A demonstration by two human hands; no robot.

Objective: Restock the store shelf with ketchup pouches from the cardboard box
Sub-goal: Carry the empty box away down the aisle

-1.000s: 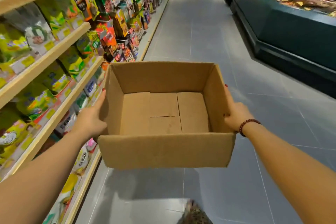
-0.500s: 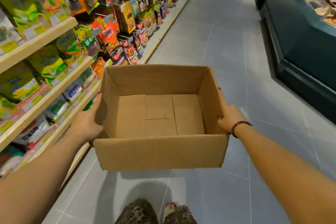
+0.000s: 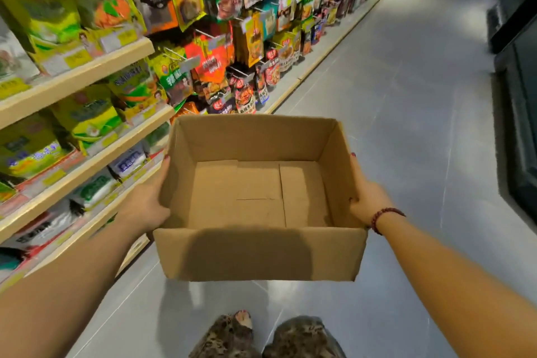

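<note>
cardboard box (image 3: 261, 254) | left hand (image 3: 142, 206), right hand (image 3: 368, 201) hold sides | shelf labels (image 3: 75, 59) blurred

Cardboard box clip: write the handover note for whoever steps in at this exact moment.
Left grip: holds the left wall of the cardboard box.
Right grip: holds the right wall.
Box: carried above the aisle floor, open top up, with the store shelf to the left.
Done: the box shows only bare bottom flaps and no pouches, so it looks emptied.
Left: the shelf packs are too blurred to identify ketchup. Check the restock, then probably put the box away.
</note>
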